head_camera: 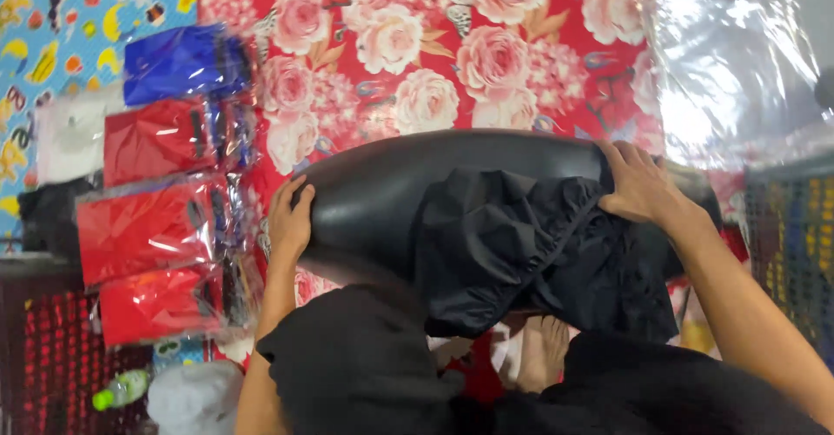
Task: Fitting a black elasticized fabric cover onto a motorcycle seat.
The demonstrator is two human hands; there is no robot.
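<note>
Both arms reach forward over the red flowered mat (486,62). The left hand (289,220) curls its fingers around the left end of a black seat (382,196). The right hand (638,183) presses on the right end, fingers closed on the black cover (495,244) bunched across the seat.

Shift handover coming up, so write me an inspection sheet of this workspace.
Surface: red floral mat, partly covered.
Job's things: curved black form with crumpled black fabric draped over it.
Clutter: red packets and blue packet in clear wrap at left; green-capped bottle.
Grippers: left hand grips the form's left edge; right hand presses fabric at its right end.
Cables: nothing seen.
Surroundings: clear plastic sheet, patterned cloth.
</note>
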